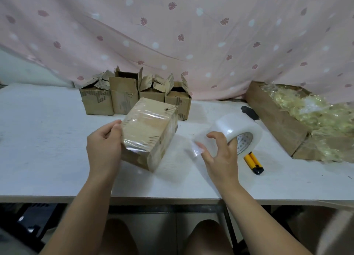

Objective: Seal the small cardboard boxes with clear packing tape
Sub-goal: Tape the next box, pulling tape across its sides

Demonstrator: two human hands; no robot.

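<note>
A small closed cardboard box (151, 132) lies on the white table (47, 159), with clear tape shining across its top and front edge. My left hand (104, 147) grips its left end, thumb on top. To the right, my right hand (220, 153) holds a roll of clear packing tape (235, 132), thumb in the core, fingers spread around a loose free end of tape (198, 149). Behind the box, several small cardboard boxes (134, 95) stand in a row with their flaps open.
A yellow and black utility knife (253, 162) lies just right of the roll. A dark scrap (250, 112) lies behind it. A large open carton (283, 124) of crumpled clear tape waste stands at the right. A pink patterned curtain (172, 34) hangs behind the table.
</note>
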